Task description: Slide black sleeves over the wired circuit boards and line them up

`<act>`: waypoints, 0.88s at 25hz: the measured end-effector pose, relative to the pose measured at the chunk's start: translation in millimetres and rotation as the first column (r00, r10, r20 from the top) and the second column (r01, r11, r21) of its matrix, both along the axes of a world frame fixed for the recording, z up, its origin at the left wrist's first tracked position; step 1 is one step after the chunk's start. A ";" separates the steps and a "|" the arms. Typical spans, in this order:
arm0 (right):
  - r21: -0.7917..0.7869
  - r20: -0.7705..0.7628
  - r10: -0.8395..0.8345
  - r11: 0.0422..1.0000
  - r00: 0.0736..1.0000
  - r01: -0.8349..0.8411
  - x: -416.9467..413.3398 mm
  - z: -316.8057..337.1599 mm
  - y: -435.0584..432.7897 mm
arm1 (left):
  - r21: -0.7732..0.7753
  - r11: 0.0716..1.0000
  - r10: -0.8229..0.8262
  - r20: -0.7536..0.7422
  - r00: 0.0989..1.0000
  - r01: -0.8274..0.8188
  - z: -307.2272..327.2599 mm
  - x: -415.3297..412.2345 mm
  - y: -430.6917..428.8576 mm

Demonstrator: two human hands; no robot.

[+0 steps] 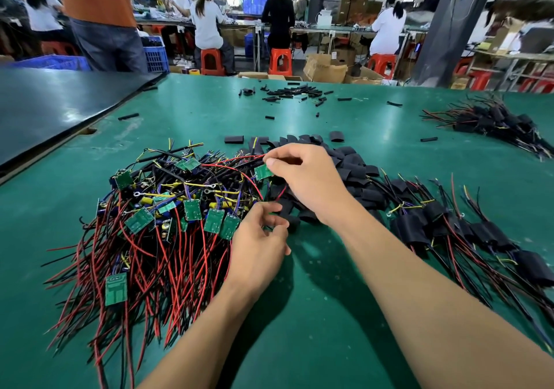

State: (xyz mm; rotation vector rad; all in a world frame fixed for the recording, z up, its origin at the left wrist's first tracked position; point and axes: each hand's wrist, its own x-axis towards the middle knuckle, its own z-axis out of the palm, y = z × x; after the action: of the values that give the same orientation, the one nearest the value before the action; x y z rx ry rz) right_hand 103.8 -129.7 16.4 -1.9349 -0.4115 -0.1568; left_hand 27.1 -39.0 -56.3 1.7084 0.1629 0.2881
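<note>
A tangled heap of green circuit boards with red, black and yellow wires [168, 223] lies at the left on the green table [314, 283]. My right hand [308, 178] pinches one small green circuit board [263, 172] above the heap, its red wire trailing down to the left. My left hand [260, 238] sits just below, fingertips closed on that board's wires at the heap's right edge. A pile of empty black sleeves [350, 160] lies behind my right hand. Sleeved boards [467, 232] lie in a row at the right.
Small black tube pieces [293, 91] are scattered at the far middle of the table. Another bundle of sleeved boards [494, 121] lies at the far right. A dark panel [54, 103] covers the far left. People sit at benches beyond; one stands at the far left edge.
</note>
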 end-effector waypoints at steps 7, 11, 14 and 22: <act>-0.003 0.133 -0.093 0.996 0.987 0.094 -12.4 15.1 -32.3 | -0.086 0.996 -0.016 -0.015 1.000 0.015 2.2 3.8 0.2; 0.054 0.064 -0.042 0.998 0.997 0.038 -16.6 25.7 -37.0 | -0.350 0.934 -0.086 -0.023 0.996 0.072 8.5 4.5 -0.8; 0.070 0.087 -0.100 0.993 0.991 0.094 -14.3 27.3 -41.3 | -0.537 0.838 -0.139 -0.045 0.989 0.093 14.8 5.4 1.0; 0.625 -0.328 -0.213 0.682 0.920 0.380 2.8 14.3 -67.6 | -0.665 0.740 -0.156 -0.034 0.987 0.095 18.0 7.4 3.5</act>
State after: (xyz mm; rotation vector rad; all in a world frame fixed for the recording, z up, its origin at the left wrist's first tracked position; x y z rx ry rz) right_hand 106.6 -197.3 30.7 -1.2409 0.1332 -0.2540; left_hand 34.5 -35.5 -38.2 1.0062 0.1860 0.0343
